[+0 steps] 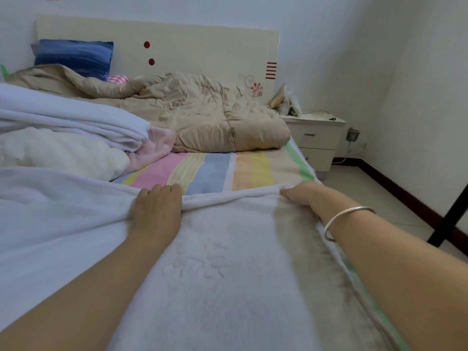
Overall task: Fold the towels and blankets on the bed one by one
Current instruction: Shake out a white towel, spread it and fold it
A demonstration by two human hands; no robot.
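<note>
A large white fleece blanket (228, 262) lies spread over the near half of the bed. My left hand (155, 206) grips its far edge, fingers curled over the rolled hem. My right hand (298, 193), with a silver bangle on the wrist, pinches the same edge at the right corner near the bed's side. To the left lies a pile of a folded white blanket (76, 117), a cream fluffy blanket (58, 153) and a pink towel (159, 143). A beige quilt (202, 112) lies crumpled further back.
The striped pastel sheet (202, 171) shows between the white blanket and the quilt. A blue pillow (76, 57) leans on the cream headboard (190, 46). A white nightstand (316, 138) stands at the right by the wall. A black pole (448, 219) crosses the floor at right.
</note>
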